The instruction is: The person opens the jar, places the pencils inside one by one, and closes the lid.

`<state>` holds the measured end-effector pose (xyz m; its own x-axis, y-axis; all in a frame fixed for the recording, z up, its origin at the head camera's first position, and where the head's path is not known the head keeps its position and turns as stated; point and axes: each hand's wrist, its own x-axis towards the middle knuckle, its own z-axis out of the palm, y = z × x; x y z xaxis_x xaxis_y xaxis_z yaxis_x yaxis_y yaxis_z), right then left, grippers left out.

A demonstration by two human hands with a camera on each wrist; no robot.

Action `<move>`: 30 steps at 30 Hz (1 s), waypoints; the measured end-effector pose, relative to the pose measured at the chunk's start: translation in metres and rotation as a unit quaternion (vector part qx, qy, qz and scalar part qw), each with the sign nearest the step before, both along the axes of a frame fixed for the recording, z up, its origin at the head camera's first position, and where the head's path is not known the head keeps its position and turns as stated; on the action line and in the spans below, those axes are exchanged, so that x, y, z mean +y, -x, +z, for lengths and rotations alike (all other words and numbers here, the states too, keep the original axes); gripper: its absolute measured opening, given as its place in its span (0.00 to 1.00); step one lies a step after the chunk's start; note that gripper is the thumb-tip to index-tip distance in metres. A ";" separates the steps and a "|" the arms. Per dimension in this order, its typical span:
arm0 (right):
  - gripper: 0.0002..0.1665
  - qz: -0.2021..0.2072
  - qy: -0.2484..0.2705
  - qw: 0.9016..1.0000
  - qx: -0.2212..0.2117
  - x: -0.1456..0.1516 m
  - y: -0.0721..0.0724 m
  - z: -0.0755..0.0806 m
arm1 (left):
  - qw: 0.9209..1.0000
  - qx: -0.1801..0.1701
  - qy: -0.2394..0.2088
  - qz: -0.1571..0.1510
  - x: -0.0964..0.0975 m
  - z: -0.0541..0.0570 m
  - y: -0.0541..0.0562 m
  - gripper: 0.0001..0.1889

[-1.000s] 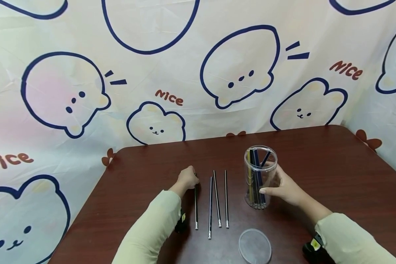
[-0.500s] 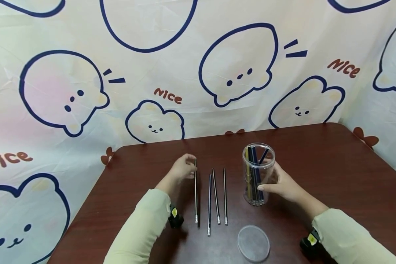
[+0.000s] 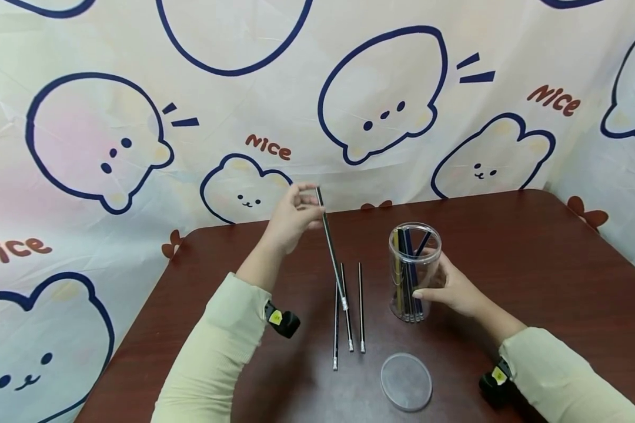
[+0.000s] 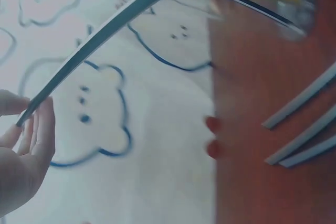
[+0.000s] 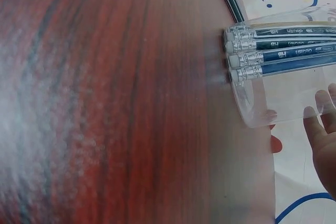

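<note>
My left hand (image 3: 290, 218) pinches a dark pencil (image 3: 330, 249) near its upper end, holding it tilted in the air with the eraser end down. In the left wrist view the fingertips close on the end of this pencil (image 4: 100, 38). With my right hand (image 3: 452, 288) I grip a clear plastic jar (image 3: 428, 273), which stands upright on the table. Several pencils (image 5: 294, 55) with white erasers stand in it, erasers at the bottom. Between the hands lie three more pencils (image 3: 362, 311), side by side on the table.
A round translucent lid (image 3: 406, 382) lies on the brown table (image 3: 508, 247) in front of the jar. Behind the table hangs a pale cloth (image 3: 381, 194) with bear drawings. Each wrist carries a small black camera (image 3: 283, 322).
My left hand has picked the leftmost pencil off the table and raised it up and back, its eraser end swinging right over the lying pencils. The right hand stays on the jar.
</note>
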<state>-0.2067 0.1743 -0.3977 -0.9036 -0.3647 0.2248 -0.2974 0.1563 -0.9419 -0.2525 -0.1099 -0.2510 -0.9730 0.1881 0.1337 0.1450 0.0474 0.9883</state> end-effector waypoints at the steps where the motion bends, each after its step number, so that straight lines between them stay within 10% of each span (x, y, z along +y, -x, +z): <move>1: 0.43 -0.001 -0.001 1.000 0.000 0.000 0.000 0.000 | 1.000 0.014 -0.014 -0.001 0.003 0.007 -0.002 0.23; 13: 0.44 -0.007 0.001 1.000 0.000 -0.002 -0.003 0.003 | 0.982 0.145 -0.119 0.009 0.042 0.071 -0.019 0.22; 30: 0.43 0.016 0.020 1.000 0.008 -0.002 -0.001 0.001 | 0.971 0.235 0.012 0.031 0.091 0.082 -0.031 0.21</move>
<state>-0.2057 0.1726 -0.3966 -0.8875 -0.3845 0.2539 -0.3169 0.1095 -0.9421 -0.2218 -0.0191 -0.1689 -0.8147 0.1395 0.5629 0.5767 0.0927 0.8117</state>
